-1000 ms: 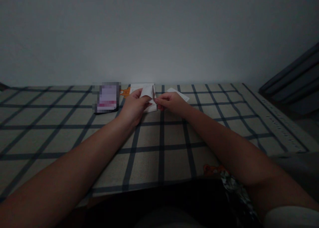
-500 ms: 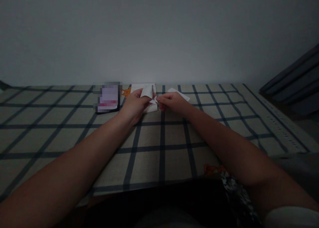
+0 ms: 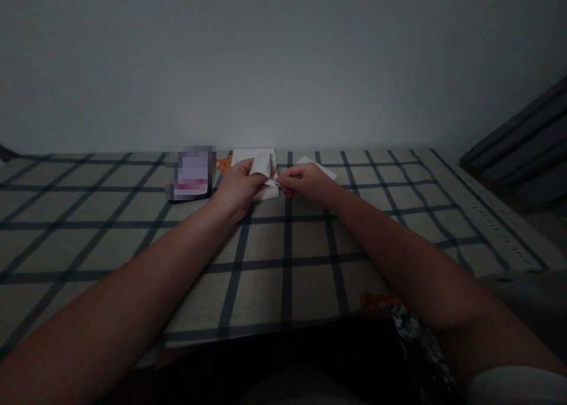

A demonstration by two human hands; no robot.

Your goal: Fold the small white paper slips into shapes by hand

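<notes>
My left hand (image 3: 241,183) is closed on a folded piece of white paper (image 3: 261,165), with the thumb in front and the fingers behind it. Pinched, my right hand (image 3: 301,179) has its fingertips at the paper's lower right corner, which tapers to a point. Beneath and behind my left hand lies a white paper stack or pad (image 3: 269,192), partly covered. Another white sheet (image 3: 326,170) rests on the cloth behind my right hand, mostly hidden by it. The dim light leaves the paper's exact folds unclear.
A checked tablecloth (image 3: 261,245) covers the table, which meets a plain wall (image 3: 283,62). To the left lies a dark-edged device with a blurred-out screen (image 3: 192,175). Grey folded fabric or panels (image 3: 522,139) stand at the right.
The right fingertips have shifted very slightly at the paper's corner. Otherwise both hands and the paper stay in nearly the same place.
</notes>
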